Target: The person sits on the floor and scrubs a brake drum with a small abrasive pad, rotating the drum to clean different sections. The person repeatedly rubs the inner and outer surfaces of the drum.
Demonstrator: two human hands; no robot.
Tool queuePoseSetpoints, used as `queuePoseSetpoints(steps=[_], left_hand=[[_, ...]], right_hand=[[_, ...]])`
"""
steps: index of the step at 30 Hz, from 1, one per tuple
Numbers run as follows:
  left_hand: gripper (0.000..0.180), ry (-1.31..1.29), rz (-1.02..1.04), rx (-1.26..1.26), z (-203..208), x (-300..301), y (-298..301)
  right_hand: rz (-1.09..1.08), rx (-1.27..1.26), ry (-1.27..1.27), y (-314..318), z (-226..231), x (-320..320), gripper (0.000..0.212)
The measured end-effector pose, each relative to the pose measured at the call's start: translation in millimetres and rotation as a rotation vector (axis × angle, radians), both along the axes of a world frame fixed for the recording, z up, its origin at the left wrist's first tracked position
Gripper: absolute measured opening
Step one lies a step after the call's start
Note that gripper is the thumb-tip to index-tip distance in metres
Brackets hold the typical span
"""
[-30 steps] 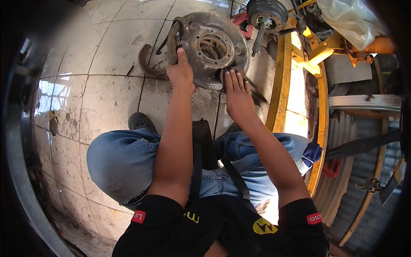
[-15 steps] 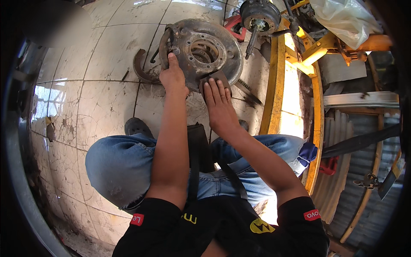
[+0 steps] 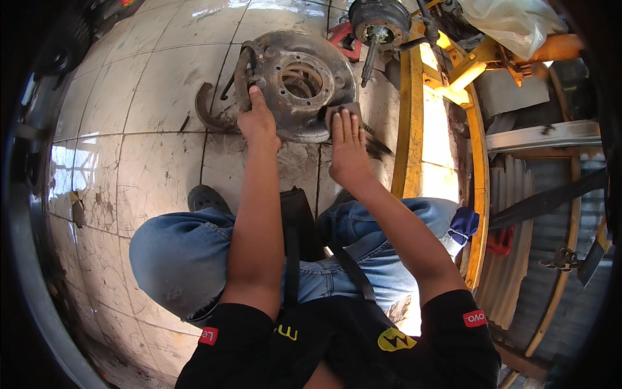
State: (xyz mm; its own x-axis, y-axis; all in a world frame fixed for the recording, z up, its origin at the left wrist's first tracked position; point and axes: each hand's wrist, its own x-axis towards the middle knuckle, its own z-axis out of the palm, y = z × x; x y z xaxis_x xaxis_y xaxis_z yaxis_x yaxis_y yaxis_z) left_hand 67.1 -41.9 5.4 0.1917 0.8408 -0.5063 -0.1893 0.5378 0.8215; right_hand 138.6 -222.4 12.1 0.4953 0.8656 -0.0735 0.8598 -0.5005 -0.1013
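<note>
A round, dirt-stained metal brake backing plate (image 3: 272,55) lies on the tiled floor in front of me, with bolt holes around its open centre. A curved brake shoe (image 3: 242,74) is attached along its left side. My left hand (image 3: 259,123) grips the plate's near left edge, index finger stretched up over the metal. With fairly straight fingers, my right hand (image 3: 350,149) presses a piece of dark brown sandpaper (image 3: 342,112) against the near right rim. The fingers cover part of the sandpaper.
Another loose curved shoe (image 3: 203,110) lies left of the plate. At the back stand a drum hub with a shaft (image 3: 382,29) and a red stand (image 3: 343,42). A yellow metal frame (image 3: 408,129) runs along the right, with a clear plastic bag (image 3: 515,26) beyond.
My right hand has slid the sandpaper to the right and slightly away along the plate's rim. The left hand keeps its grip on the plate. The view has shifted a little.
</note>
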Motion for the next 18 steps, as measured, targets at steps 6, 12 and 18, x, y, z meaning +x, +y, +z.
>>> queuePoseSetpoints(steps=[6,12,18], left_hand=[[0.073,-0.12,0.022,-0.096,-3.2,-5.3,9.0],[0.074,-0.098,-0.019,-0.109,4.1,-6.7,8.0],[0.072,-0.063,-0.013,-0.107,10.0,-1.5,3.5]], right_hand=[[0.161,-0.189,-0.139,-1.0,17.8,13.9,0.088],[0.173,-0.116,-0.029,-12.5,8.9,1.8,0.088],[-0.055,-0.037,-0.009,-2.5,3.8,16.2,0.09]])
